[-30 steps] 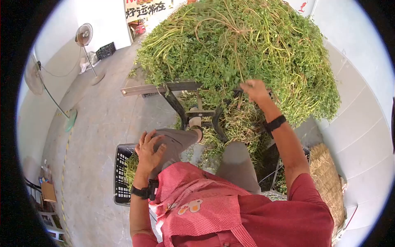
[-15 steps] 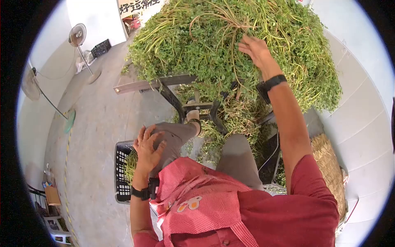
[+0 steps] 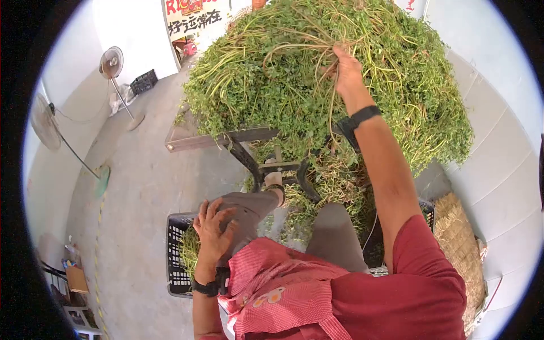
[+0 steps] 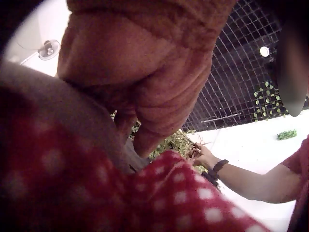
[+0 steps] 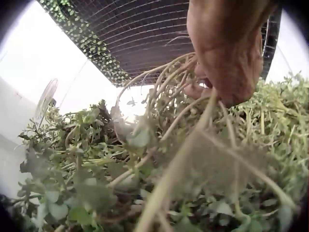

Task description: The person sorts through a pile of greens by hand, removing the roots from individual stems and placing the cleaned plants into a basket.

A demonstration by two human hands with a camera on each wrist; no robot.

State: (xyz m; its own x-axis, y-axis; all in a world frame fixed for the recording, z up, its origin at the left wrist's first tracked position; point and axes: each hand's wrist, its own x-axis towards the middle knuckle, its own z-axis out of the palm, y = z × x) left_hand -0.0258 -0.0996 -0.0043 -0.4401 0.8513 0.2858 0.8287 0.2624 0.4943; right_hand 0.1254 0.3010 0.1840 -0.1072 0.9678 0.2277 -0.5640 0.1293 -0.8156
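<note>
Leafy green plants with long pale stems (image 3: 272,73) lie heaped in a big tangled mound on a dark metal-framed table (image 3: 195,137), straight ahead of the seated person and well beyond the left hand. Up on that mound the right hand (image 3: 347,71) has its fingers curled round a bunch of the pale stems (image 5: 164,82), which loop over its fingers and trail down below the wrist. Down by the lap, the left hand (image 3: 214,233) lies flat with fingers spread on the grey-trousered left knee (image 3: 249,207), holding nothing. Just beside and below that hand stands a black plastic crate (image 3: 173,266) with some greens inside. A red checked apron (image 3: 272,289) covers the lap near it.
</note>
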